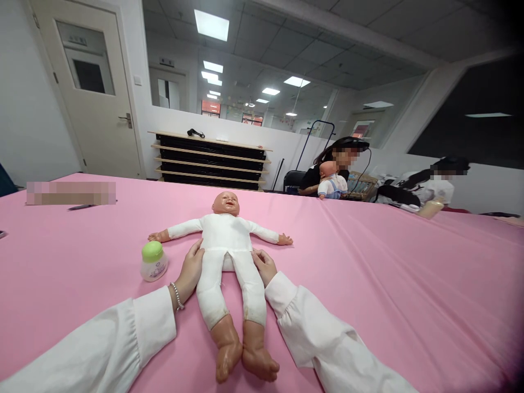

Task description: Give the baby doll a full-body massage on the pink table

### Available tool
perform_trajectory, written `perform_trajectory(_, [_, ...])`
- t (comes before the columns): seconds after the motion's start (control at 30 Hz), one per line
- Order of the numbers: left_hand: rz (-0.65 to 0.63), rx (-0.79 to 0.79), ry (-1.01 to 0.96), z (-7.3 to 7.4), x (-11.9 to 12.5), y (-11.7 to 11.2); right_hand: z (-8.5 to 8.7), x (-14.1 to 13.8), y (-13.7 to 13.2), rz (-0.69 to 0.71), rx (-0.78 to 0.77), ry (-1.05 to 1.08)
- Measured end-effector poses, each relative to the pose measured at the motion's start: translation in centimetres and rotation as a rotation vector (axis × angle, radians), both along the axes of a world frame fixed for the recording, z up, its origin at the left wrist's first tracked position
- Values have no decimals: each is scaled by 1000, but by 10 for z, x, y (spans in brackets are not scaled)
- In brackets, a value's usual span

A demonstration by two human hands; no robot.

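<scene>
A baby doll (227, 245) in a white bodysuit lies on its back on the pink table (388, 284), arms spread, feet toward me. My left hand (190, 270) rests against the doll's hip on the left side, fingers stretched along the cloth. At the doll's other hip, my right hand (264, 266) has its fingers curled against the cloth. Both my arms wear white sleeves, and a bead bracelet circles my left wrist. A small white bottle with a green cap (153, 262) stands just left of my left hand.
A pen (82, 207) lies at the table's far left. Across the table one person (327, 172) holds another doll, and a second person (429, 185) sits further right. A black shelf unit (210, 161) and a door (92, 87) stand behind.
</scene>
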State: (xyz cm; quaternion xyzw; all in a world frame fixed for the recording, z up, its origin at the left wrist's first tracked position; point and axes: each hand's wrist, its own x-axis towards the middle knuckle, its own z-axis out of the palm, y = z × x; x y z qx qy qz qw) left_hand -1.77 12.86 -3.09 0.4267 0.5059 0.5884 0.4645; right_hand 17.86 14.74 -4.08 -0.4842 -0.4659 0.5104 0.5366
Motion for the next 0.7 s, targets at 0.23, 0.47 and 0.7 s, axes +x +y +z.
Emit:
perform_trajectory(0.23, [14,-50,-29,0,1,-1,-5,-1,0,-18,21,-7])
perform_trajectory(0.47, [25,-48,-51,1,2,-1,-4,0,0,-26,-13,5])
perform_trajectory(0.7, [20,-36,-45,1,1,-3,-1,-1,-2,-31,-35,-12])
